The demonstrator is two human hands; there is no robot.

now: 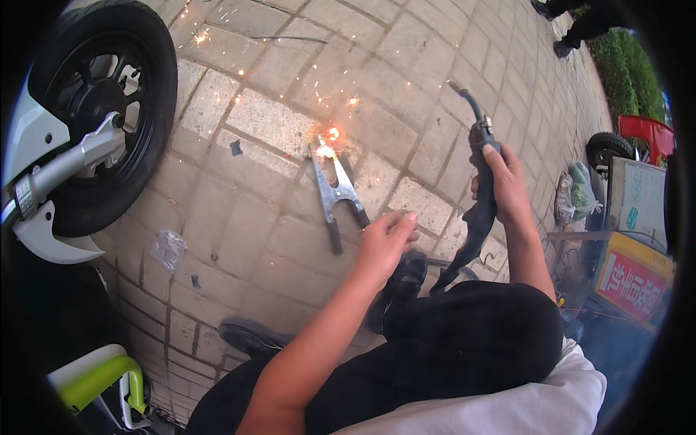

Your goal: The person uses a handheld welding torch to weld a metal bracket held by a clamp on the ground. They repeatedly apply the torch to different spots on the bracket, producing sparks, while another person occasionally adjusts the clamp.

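My right hand (507, 185) is wrapped round the black handle of a welding torch (484, 192). The torch's bent neck points up and to the left, away from the ground, and its dark cable sheath hangs down by my knee. My left hand (389, 238) has loosely bent fingers and nothing visible in them. Beside its knuckles is one handle of a plier-like metal clamp (338, 194) with dark grips. Bright glowing sparks (328, 151) burst at the clamp's jaws and scatter over the paving. Whether the left hand touches the clamp's handle I cannot tell.
A black-tyred scooter wheel (109, 109) stands at the left, with a green-and-white part (101, 380) below. Near it lies a clear plastic wrapper (169, 249). Bags (576, 194), a red-and-yellow sign (632, 279) and a red vehicle (645, 134) are at the right. A person's legs (587, 32) show beyond.
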